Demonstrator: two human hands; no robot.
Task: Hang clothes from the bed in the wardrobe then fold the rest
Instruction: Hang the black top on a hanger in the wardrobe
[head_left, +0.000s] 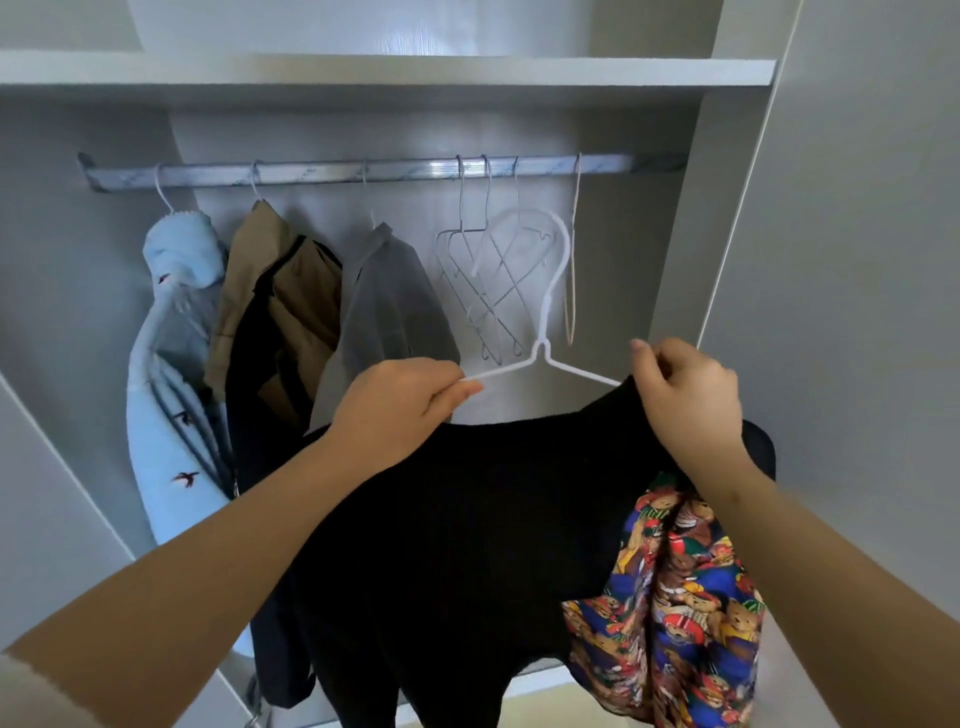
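The left hand (400, 410) is gripping the left arm of a white hanger (545, 358), its fingers (454, 393) curled around the wire. The right hand (688, 397) is pinching the black garment (467, 519) over the hanger's right arm. Both are being held before the wardrobe (727, 208), below its rail (363, 169). A bear-print fabric (670, 597) is dangling beneath the right wrist.

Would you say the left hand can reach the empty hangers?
Probably yes: nothing lies between the left hand and the empty hangers just above it, though it grips the white hanger bearing the black garment.
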